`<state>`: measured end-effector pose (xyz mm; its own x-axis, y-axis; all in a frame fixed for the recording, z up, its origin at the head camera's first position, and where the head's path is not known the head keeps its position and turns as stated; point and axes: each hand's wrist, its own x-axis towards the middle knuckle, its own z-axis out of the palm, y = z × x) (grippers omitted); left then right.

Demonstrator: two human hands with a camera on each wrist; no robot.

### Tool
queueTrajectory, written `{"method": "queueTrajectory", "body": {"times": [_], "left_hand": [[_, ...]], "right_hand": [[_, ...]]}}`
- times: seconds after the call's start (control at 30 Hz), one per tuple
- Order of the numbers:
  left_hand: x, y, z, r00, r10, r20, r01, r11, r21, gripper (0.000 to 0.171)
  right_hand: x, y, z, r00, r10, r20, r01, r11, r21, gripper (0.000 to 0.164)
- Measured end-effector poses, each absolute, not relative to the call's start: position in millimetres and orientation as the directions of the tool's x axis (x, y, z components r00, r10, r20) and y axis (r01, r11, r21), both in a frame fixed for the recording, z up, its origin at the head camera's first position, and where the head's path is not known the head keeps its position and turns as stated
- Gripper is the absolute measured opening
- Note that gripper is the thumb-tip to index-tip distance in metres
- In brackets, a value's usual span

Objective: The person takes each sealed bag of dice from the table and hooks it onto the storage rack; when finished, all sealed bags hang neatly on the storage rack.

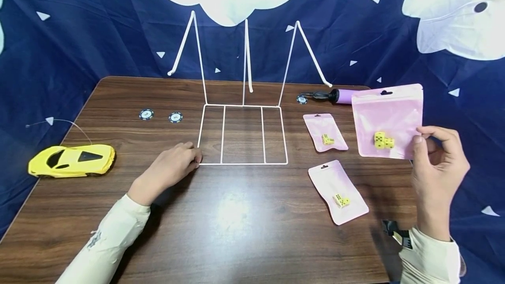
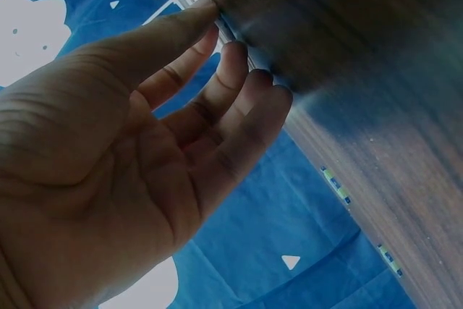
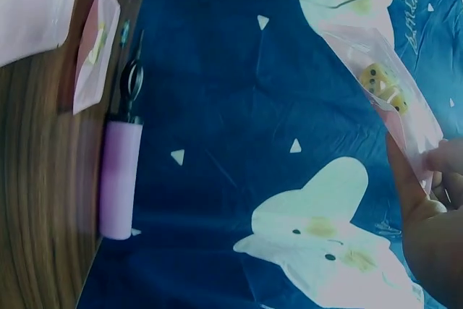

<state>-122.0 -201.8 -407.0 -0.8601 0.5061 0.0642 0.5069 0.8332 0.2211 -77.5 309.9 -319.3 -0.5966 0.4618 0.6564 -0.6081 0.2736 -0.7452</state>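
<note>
The left hand pinches the white rack. Right of the rack, the right hand pinches a pink pouch of yellow dice, likely light, slick, floppy; best held edgewise.

The desk is wood-grain, kinda glossy, throws a bright glare. Pink bags look like slick, shiny plastic. Car by the left edge: smooth, glossy plastic. Rack has a smooth finish, backdrop is wrinkly cloth.
</note>
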Motion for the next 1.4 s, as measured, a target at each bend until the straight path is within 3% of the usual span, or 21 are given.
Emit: {"method": "queueTrajectory", "body": {"times": [0.5, 1.4], "left_hand": [[-122.7, -201.0, -406.6, -0.862, 0.501, 0.072, 0.504, 0.836, 0.217, 0.022], [-122.8, -201.6, -406.6, -0.866, 0.498, 0.046, 0.494, 0.838, 0.229, 0.021]], "right_hand": [[-78.0, 286.0, -309.7, -0.553, 0.559, 0.618, -0.734, 0.023, -0.678, 0.028], [-77.9, 252.5, -301.9, -0.558, 0.609, 0.564, -0.790, -0.182, -0.585, 0.034]]}}
